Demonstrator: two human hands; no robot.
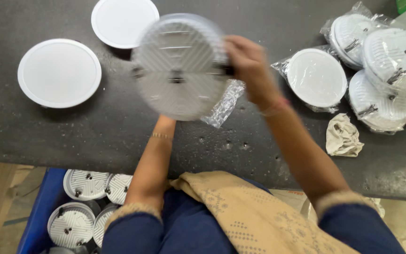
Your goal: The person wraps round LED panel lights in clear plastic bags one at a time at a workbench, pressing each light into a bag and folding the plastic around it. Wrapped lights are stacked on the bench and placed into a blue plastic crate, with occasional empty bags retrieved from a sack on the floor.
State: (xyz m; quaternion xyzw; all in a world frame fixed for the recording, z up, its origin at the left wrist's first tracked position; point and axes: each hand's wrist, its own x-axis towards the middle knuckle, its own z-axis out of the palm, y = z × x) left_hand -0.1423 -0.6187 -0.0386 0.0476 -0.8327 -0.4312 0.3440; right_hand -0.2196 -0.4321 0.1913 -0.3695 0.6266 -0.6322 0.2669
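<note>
I hold a round white downlight fixture (179, 66) above the dark table, ribbed back side toward me and blurred by motion. My right hand (247, 66) grips its right edge. My left hand is hidden behind the fixture; only the forearm with a thin bracelet shows below it. A clear plastic bag (224, 103) hangs from the fixture's lower right.
Two white fixtures lie face up on the table (118, 127), one at left (59, 73), one at the top (121, 21). Several bagged fixtures (377, 66) pile at right beside a crumpled cloth (343, 136). A blue bin (41, 207) below holds more fixtures.
</note>
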